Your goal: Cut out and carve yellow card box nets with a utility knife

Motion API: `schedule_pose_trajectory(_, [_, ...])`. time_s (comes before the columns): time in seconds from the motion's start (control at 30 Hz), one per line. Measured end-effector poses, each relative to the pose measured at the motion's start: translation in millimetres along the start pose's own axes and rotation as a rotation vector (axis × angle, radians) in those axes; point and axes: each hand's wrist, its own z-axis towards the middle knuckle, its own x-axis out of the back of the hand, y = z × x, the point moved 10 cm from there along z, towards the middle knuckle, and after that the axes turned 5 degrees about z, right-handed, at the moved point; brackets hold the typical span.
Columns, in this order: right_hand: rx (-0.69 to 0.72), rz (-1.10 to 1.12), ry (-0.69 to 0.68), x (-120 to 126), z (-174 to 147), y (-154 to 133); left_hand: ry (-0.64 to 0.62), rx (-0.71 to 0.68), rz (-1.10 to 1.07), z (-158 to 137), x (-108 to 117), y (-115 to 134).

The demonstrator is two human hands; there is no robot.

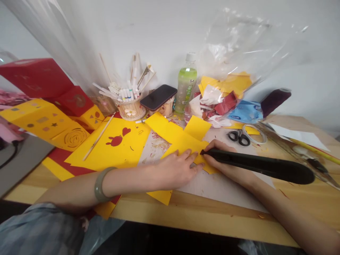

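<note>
My left hand (176, 170) lies flat, fingers spread, on a cross-shaped sheet of yellow paper (186, 141) and presses it to the table. In my right hand (225, 168) is a long black knife-like tool (260, 166), gripped like a pen. Its narrow tip points left onto the paper beside my left fingertips; a blade cannot be made out. Under the yellow paper lies a pale, stained sheet (217, 191). A larger yellow sheet (106, 156) with red rabbit and heart shapes lies left of my left hand, a thin stick (99, 136) across it.
Black-handled scissors (240, 138) and a tape roll (255, 134) lie to the right. Behind stand a basket of markers (131, 108), a phone (159, 96) on another basket, a green-labelled bottle (187, 83) and a plastic bag of scraps (223, 92). Decorated red and yellow boxes (45, 120) stand left.
</note>
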Motion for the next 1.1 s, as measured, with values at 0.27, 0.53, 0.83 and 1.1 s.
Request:
schedule_pose_trajectory(0.27, [0.015,-0.062,-0.059,-6.0,-4.4,5.0,-0.030,0.004,0.006,0.5,-3.8,-0.5])
schedule_pose_trajectory(0.53, [-0.034,0.001,0.031,8.2,-3.8,2.5,-0.044,0.002,0.005,0.0,-3.8,0.2])
schedule_pose_trajectory(0.83, [-0.001,0.015,-0.032,1.4,-3.2,2.2,-0.013,0.005,0.010,-0.7,-4.1,-0.3])
schedule_pose_trajectory(1.1, [0.003,0.010,-0.040,-0.2,-2.5,-1.7,0.051,0.006,0.014,-1.4,0.0,0.4])
